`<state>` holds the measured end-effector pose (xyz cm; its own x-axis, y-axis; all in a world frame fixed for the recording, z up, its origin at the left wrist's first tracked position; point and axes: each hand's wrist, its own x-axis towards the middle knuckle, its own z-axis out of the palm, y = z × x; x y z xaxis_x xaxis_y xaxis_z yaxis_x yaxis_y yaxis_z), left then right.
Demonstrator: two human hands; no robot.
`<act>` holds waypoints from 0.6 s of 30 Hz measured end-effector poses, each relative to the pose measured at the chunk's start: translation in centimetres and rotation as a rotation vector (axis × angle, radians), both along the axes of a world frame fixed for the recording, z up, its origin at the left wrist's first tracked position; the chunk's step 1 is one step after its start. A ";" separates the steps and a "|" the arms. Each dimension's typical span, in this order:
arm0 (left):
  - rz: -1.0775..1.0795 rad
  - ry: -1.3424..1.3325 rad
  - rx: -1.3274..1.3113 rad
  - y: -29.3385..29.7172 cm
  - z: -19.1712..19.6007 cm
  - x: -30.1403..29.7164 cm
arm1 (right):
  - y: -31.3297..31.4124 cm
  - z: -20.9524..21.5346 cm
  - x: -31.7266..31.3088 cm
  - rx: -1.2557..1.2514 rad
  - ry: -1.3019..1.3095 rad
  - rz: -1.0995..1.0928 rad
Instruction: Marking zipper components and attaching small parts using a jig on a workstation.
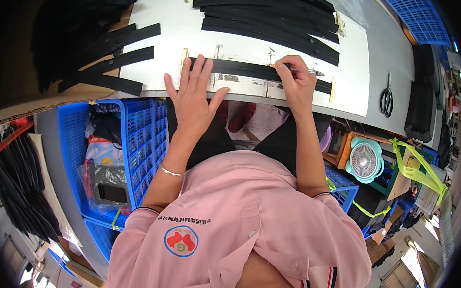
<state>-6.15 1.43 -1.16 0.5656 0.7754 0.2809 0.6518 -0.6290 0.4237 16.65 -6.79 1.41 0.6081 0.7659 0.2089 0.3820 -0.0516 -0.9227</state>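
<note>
A long, narrow, flat black strip [240, 68] lies straight across the white board [355, 72], near its close edge. The left hand [194, 97] spreads open, fingers over the strip's left end; the right hand [300, 87] pinches a silvery pen-like tool [312, 72].

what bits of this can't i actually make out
All in the head view:
- Working end of the pen-like tool: hidden by the right hand.
- Part of the black strip beneath the left hand: covered by its fingers.
- Far side of the strip pile: cut off by the top edge.
- Separate pieces in the black heap: lost in shadow.
</note>
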 end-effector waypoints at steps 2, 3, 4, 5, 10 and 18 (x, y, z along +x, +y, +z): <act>-0.003 0.003 0.002 0.0 0.0 0.0 | -0.2 -0.7 0.4 -0.070 0.032 0.010; -0.002 0.006 0.006 0.0 0.0 0.0 | -0.3 -0.9 0.6 -0.070 0.033 0.007; -0.003 0.008 0.005 0.0 0.0 0.0 | -0.2 -1.1 0.7 -0.056 0.013 0.014; -0.003 0.008 0.005 0.0 -0.1 0.0 | -0.2 -1.2 0.7 -0.041 -0.007 0.021; 0.000 0.007 0.008 -0.1 -0.2 0.0 | -0.1 -2.1 1.0 -0.036 -0.095 0.048; 0.025 -0.021 -0.028 -1.0 1.1 1.3 | -0.1 -1.3 0.7 -0.083 -0.211 0.029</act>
<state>-4.86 0.39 -0.11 0.5398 0.7972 0.2702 0.6580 -0.5999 0.4551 17.32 -6.92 0.11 0.5348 0.8026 0.2641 0.5682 -0.1103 -0.8154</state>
